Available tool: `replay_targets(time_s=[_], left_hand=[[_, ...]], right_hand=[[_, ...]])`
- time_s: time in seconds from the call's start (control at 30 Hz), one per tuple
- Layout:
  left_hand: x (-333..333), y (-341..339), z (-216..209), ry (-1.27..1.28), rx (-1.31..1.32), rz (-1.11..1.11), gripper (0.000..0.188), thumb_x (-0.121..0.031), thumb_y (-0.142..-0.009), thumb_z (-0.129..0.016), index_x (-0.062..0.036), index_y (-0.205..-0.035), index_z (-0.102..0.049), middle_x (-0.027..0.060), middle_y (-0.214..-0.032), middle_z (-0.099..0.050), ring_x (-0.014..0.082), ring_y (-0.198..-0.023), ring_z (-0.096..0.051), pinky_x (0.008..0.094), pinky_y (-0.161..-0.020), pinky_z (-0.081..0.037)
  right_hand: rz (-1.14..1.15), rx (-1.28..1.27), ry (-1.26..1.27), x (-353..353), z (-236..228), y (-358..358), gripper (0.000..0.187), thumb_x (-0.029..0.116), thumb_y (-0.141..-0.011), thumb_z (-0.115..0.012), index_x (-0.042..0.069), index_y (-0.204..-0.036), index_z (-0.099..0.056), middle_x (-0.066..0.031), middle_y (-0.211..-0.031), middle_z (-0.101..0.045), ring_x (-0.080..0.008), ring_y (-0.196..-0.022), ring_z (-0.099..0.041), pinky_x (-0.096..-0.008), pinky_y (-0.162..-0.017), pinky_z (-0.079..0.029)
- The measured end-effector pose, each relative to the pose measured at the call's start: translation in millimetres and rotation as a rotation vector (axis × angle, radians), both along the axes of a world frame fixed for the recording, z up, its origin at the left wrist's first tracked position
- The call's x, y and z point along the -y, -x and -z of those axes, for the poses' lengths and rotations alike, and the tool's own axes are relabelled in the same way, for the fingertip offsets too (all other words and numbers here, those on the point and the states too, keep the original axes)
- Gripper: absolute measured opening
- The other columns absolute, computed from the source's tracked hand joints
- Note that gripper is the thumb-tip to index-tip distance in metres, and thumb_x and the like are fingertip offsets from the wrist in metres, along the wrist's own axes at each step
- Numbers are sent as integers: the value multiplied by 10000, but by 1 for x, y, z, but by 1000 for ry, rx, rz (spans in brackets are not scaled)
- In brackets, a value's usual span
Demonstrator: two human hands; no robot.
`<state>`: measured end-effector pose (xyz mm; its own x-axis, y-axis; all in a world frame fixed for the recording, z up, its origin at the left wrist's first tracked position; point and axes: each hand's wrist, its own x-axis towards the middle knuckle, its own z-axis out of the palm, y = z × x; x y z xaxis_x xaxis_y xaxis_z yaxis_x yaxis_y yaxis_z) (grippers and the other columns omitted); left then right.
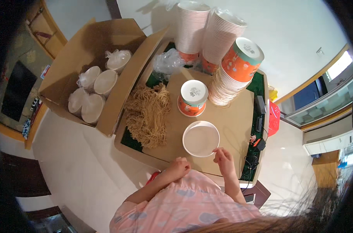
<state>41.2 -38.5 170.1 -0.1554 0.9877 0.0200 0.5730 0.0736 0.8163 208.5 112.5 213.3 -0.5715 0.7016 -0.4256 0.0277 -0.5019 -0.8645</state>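
Observation:
An open white paper tub stands mouth up near the front edge of the cardboard-covered table. My right hand is at its near right rim, fingers bent and pinched against the edge. My left hand is curled closed by the table's front edge, close to my body; whatever may be in it is hidden. Just behind the open tub, a short upside-down stack of orange and green paper tubs shows a white base. To the left lies a heap of tan twine strands.
A taller upside-down tub stack leans at the back right. Two high nested stacks, one of them white tubs, rise against the wall. A cardboard box with wrapped tubs stands left. Cables and a plastic bag lie on the table.

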Motion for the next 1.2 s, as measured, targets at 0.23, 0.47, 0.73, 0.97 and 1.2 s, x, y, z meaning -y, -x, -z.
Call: replay_targets(time_s=[0.23,0.47,0.73,0.97,1.2], left_hand=[[-50,-1,-54,-150,488,-92,258,-29,-726,-619,-55,-982,-602,82,-952,-566,197,-849,-573,313,-747,-477],[-48,13,-55,-228,599,-26,307,-52,-749,-652,-51,-1050,-591,39,-933,-576,120,-823,-571,242,-724,-477],[-52,-3,-48,-143,722,-158,130,-79,-775,-653,-19,-884,-613,25,-748,-570,92,-654,-546,244,-598,-469],[-60,-6,-38,-110,471,-276,162,-121,-772,-660,-7,-728,-554,47,-681,-546,106,-576,-512,266,-531,-432],[-71,-20,-26,-112,350,-272,258,-186,-770,-651,-7,-665,-498,104,-651,-503,215,-562,-498,336,-524,-412]], right_hand=[[-263,74,-150,21,-15,9,216,146,-905,-480,-14,-877,-623,51,-580,-372,-49,-534,-344,-203,-505,-314],[-209,-142,154,17,-9,17,374,304,-929,-433,30,-1164,-533,7,-698,-464,-76,-627,-413,-220,-559,-359],[-175,-115,204,27,-14,30,452,362,-939,-382,71,-1284,-409,9,-736,-471,-65,-664,-430,-225,-605,-393],[-109,36,-133,30,-3,20,162,166,-894,-509,43,-997,-529,26,-712,-490,-49,-600,-419,-193,-541,-364],[26,216,-302,29,16,11,82,110,-830,-597,33,-836,-570,25,-676,-517,-32,-585,-429,-183,-509,-338]])
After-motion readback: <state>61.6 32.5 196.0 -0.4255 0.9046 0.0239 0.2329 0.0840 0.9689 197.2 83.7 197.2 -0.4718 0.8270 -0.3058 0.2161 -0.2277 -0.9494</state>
